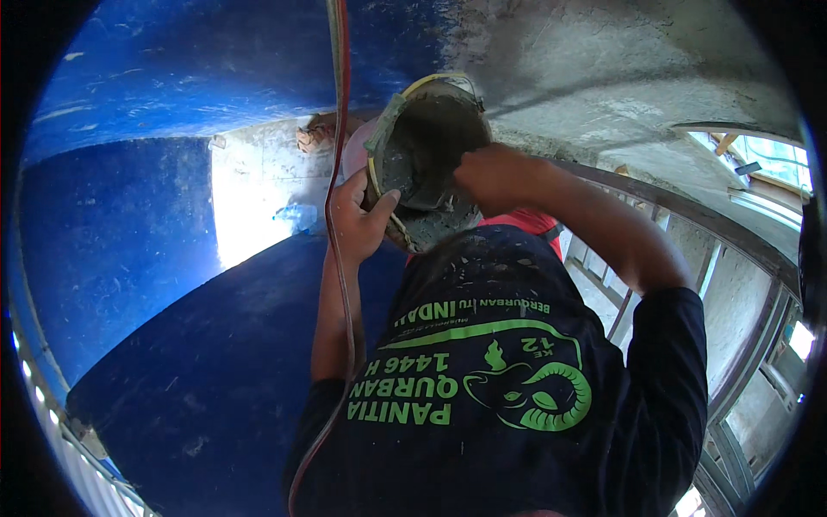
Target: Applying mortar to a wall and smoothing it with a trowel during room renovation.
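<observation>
A bucket point(394, 114) crusted with grey mortar is tilted in front of my torso, its mouth facing me. Wet grey mortar point(413, 168) coats its inside. My left hand point(362, 220) grips the left rim, thumb over the edge and fingers around the outside. At the bucket's right side my right hand point(493, 178) is closed in a fist, reaching into the mouth. What it holds is hidden, though a flat grey edge shows in the mortar below it. A yellowish handle point(435, 79) arcs over the far rim.
A red-and-pale cable point(342, 112) hangs down in front of my left arm. Blue wall surface point(121, 233) stands left, bare grey cement point(603, 77) at upper right. A clear plastic item point(295, 217) lies left of the bucket. Metal framing point(732, 405) runs along the right.
</observation>
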A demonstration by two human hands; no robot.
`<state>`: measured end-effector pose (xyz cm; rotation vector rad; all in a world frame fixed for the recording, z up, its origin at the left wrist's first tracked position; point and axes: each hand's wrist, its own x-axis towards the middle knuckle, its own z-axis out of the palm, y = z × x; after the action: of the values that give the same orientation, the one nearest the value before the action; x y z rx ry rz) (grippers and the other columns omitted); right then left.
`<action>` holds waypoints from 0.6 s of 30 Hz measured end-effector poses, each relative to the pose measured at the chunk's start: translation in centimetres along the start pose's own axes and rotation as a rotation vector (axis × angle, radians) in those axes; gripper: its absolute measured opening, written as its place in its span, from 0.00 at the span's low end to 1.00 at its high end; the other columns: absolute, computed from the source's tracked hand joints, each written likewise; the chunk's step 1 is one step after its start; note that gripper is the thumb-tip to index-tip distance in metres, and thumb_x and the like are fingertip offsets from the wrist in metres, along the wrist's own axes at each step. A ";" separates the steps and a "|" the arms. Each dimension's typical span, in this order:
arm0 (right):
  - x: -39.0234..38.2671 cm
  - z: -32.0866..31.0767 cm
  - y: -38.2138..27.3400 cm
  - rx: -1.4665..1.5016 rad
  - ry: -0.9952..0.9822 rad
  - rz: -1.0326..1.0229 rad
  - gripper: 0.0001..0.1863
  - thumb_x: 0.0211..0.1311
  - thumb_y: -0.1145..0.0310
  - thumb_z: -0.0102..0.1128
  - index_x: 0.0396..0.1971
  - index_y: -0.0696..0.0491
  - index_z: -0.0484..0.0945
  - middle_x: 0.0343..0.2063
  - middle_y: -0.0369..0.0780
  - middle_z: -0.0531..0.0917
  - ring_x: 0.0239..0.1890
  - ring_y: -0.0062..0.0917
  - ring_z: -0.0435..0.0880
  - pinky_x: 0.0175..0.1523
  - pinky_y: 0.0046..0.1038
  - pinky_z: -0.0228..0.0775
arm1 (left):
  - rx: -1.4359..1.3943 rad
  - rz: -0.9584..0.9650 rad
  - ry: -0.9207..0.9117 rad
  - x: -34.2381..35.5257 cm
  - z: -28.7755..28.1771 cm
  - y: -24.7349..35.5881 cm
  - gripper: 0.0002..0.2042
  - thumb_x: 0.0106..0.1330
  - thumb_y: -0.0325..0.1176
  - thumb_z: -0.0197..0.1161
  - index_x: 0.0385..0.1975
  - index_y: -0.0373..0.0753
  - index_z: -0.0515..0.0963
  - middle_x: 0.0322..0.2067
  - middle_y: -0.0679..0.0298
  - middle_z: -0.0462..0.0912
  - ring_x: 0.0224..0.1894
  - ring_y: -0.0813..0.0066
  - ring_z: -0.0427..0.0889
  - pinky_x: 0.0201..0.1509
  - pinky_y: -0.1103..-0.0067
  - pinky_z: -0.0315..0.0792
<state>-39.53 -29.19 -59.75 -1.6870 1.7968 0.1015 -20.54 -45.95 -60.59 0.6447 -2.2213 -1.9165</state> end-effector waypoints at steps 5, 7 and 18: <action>0.3 -2.8 2.7 -0.039 0.043 0.153 0.11 0.48 0.70 0.65 0.33 0.54 0.86 0.34 0.47 0.87 0.40 0.41 0.88 0.43 0.40 0.81 | -0.062 -0.062 0.020 -0.7 0.1 -0.1 0.17 0.64 0.22 0.61 0.53 0.30 0.77 0.42 0.61 0.84 0.43 0.78 0.82 0.50 0.78 0.74; 1.1 -3.0 2.8 -0.120 0.089 0.183 0.10 0.48 0.70 0.65 0.33 0.54 0.86 0.35 0.47 0.87 0.40 0.40 0.88 0.43 0.40 0.81 | 0.010 -0.050 0.004 -0.7 0.1 0.0 0.16 0.64 0.21 0.61 0.53 0.30 0.76 0.42 0.62 0.84 0.43 0.79 0.81 0.50 0.78 0.74; 2.2 0.2 -1.7 -0.018 -0.069 -0.026 0.08 0.55 0.70 0.60 0.31 0.56 0.85 0.31 0.46 0.86 0.34 0.40 0.88 0.41 0.37 0.80 | 0.006 -0.075 0.027 -1.0 0.0 -1.0 0.13 0.63 0.22 0.62 0.48 0.29 0.78 0.37 0.62 0.85 0.38 0.81 0.81 0.44 0.80 0.75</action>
<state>-37.79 -31.27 -60.39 -1.6990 1.7272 0.1636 -19.42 -45.70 -61.40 0.7598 -2.2180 -1.9244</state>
